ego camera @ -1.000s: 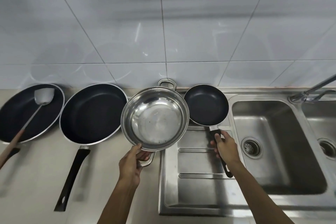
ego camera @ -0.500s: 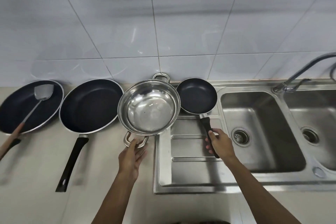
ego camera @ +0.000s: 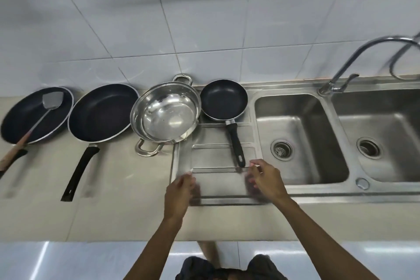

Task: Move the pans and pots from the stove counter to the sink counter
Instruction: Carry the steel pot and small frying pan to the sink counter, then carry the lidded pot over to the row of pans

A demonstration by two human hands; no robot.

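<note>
Head view: left hand [ego camera: 179,195] and right hand [ego camera: 266,180] blurred above the steel drainboard [ego camera: 218,159], fingers loosely apart, holding nothing. Small black frying pan [ego camera: 223,99] on the drainboard beside the sink basin [ego camera: 300,138]. Steel two-handled pot [ego camera: 164,116] straddling the drainboard's left edge. Two large pans [ego camera: 102,112] left on the beige counter [ego camera: 118,207], spatula [ego camera: 48,103] in the far one.

Both hands hover empty over the ribbed steel drainboard [ego camera: 218,159], the left hand [ego camera: 179,195] and right hand [ego camera: 267,179] blurred, fingers loose. Just behind them sit a small black frying pan [ego camera: 223,99] and a shiny two-handled steel pot [ego camera: 166,114], its rim overlapping the drainboard's edge. Further left, two large dark pans [ego camera: 102,112] rest on the beige counter [ego camera: 113,188], one holding a metal spatula [ego camera: 52,100].
</note>
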